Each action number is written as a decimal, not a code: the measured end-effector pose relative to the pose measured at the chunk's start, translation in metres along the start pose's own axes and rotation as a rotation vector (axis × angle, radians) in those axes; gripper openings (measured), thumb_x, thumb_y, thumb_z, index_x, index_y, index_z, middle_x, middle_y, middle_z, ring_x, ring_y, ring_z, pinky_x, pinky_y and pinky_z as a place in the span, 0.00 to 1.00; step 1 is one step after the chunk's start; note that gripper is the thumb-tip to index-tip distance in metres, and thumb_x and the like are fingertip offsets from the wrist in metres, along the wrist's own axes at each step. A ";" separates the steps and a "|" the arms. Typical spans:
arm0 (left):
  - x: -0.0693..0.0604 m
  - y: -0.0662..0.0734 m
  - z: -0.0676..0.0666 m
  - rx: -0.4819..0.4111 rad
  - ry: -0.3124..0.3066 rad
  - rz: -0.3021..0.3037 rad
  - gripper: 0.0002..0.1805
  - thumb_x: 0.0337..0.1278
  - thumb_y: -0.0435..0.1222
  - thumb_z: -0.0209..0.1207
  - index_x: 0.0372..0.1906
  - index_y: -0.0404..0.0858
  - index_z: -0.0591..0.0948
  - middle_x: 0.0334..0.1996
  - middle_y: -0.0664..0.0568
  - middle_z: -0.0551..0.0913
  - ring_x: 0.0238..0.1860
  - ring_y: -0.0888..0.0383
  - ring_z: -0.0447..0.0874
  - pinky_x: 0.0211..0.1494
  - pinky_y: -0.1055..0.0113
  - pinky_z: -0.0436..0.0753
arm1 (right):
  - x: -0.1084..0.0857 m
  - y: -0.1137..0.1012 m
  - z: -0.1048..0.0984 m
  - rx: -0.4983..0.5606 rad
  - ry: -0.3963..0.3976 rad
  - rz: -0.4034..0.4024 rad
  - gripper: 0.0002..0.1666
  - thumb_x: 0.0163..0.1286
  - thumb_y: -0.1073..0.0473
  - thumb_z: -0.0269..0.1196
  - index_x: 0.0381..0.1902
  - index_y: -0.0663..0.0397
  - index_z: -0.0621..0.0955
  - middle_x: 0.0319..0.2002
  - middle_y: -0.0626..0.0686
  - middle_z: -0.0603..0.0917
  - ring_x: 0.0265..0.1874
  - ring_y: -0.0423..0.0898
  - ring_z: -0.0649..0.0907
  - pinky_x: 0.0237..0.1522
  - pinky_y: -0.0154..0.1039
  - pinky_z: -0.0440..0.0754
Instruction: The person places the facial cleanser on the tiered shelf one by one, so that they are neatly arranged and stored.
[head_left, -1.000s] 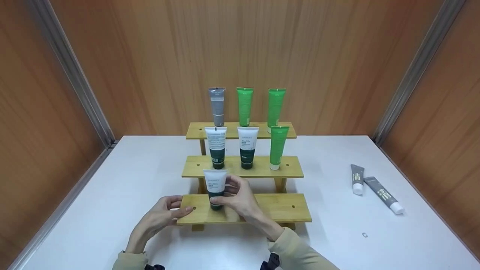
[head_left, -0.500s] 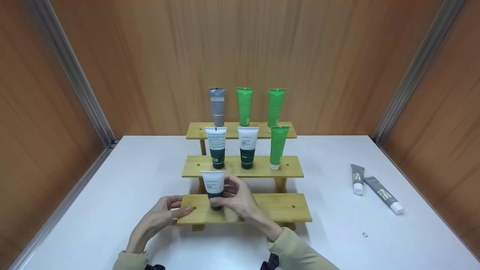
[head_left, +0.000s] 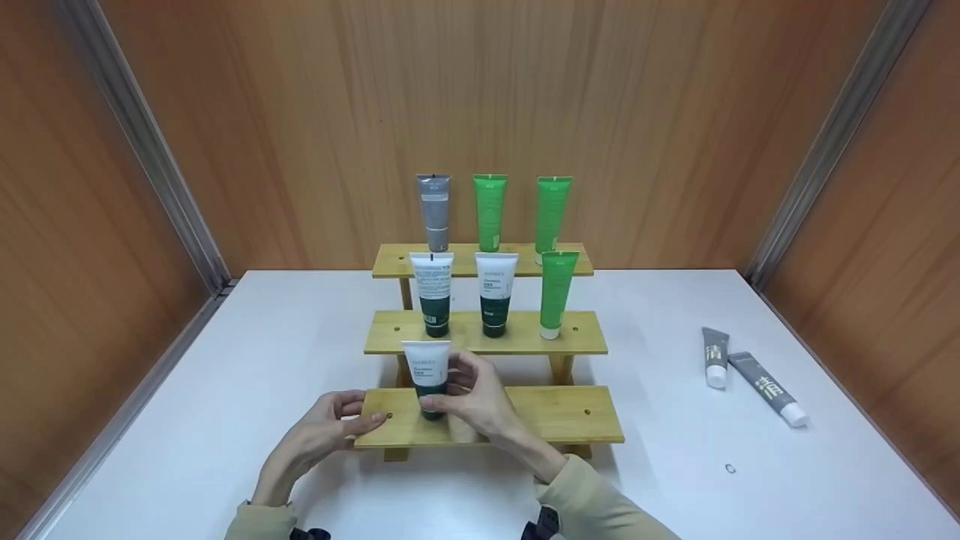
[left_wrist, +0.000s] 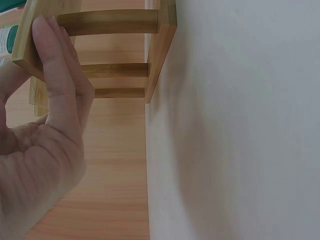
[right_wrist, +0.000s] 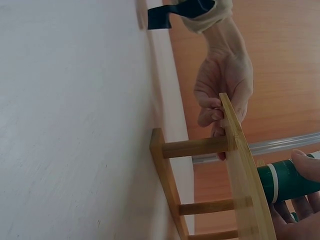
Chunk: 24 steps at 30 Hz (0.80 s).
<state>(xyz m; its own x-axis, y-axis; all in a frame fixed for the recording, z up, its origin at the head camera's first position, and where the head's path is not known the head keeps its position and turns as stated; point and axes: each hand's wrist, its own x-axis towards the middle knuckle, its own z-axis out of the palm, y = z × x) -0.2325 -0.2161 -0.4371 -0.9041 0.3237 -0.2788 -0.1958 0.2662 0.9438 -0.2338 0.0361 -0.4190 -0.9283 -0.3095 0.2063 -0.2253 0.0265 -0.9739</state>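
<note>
A wooden three-tier display stand [head_left: 555,426] stands on the white table. My left hand [head_left: 319,435] pinches the left end of its lowest board, thumb on top and fingers underneath; the left wrist view shows those fingers [left_wrist: 55,75] against the board's underside. Near that end, a white and dark green squeeze tube [head_left: 429,366] stands cap down on the lowest board. My right hand [head_left: 480,397] holds it low down between thumb and fingers. In the right wrist view the tube's dark green cap end [right_wrist: 285,180] meets the board.
On the middle tier stand two more white and green tubes [head_left: 433,285] [head_left: 495,285] and a green tube [head_left: 556,292]. A grey tube [head_left: 434,210] and two green tubes [head_left: 490,210] [head_left: 551,214] occupy the top. Two grey tubes [head_left: 715,356] [head_left: 765,382] and a small ring [head_left: 730,469] lie at right.
Between the first frame and the middle one, the held tube's upper end shifted slightly left and down. Both hands have stayed practically in place, and the stand has not moved.
</note>
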 end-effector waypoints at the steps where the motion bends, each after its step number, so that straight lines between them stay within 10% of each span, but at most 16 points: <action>1: 0.000 0.000 0.000 0.000 -0.003 0.004 0.46 0.63 0.44 0.66 0.72 0.19 0.58 0.61 0.33 0.78 0.44 0.60 0.86 0.49 0.64 0.86 | 0.000 0.000 0.000 0.001 0.000 -0.002 0.34 0.57 0.65 0.75 0.61 0.65 0.76 0.57 0.65 0.83 0.56 0.55 0.84 0.62 0.47 0.81; 13: 0.000 0.000 0.001 0.019 0.010 -0.003 0.45 0.63 0.43 0.66 0.72 0.20 0.59 0.63 0.31 0.76 0.44 0.59 0.85 0.48 0.63 0.86 | -0.008 -0.008 -0.022 0.061 -0.038 -0.055 0.33 0.59 0.65 0.74 0.61 0.66 0.74 0.60 0.65 0.80 0.62 0.57 0.81 0.68 0.44 0.77; 24: 0.000 -0.001 0.001 0.007 0.012 -0.007 0.45 0.63 0.44 0.66 0.72 0.19 0.58 0.64 0.30 0.75 0.45 0.58 0.86 0.47 0.63 0.86 | -0.040 -0.007 -0.128 -0.148 0.209 -0.182 0.20 0.63 0.70 0.70 0.52 0.68 0.79 0.46 0.64 0.85 0.45 0.44 0.86 0.51 0.34 0.86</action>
<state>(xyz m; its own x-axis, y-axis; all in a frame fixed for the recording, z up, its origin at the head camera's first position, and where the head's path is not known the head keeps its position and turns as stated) -0.2320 -0.2157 -0.4379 -0.9074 0.3105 -0.2832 -0.1994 0.2750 0.9405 -0.2334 0.1700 -0.4088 -0.9059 -0.1203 0.4061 -0.4200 0.1316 -0.8979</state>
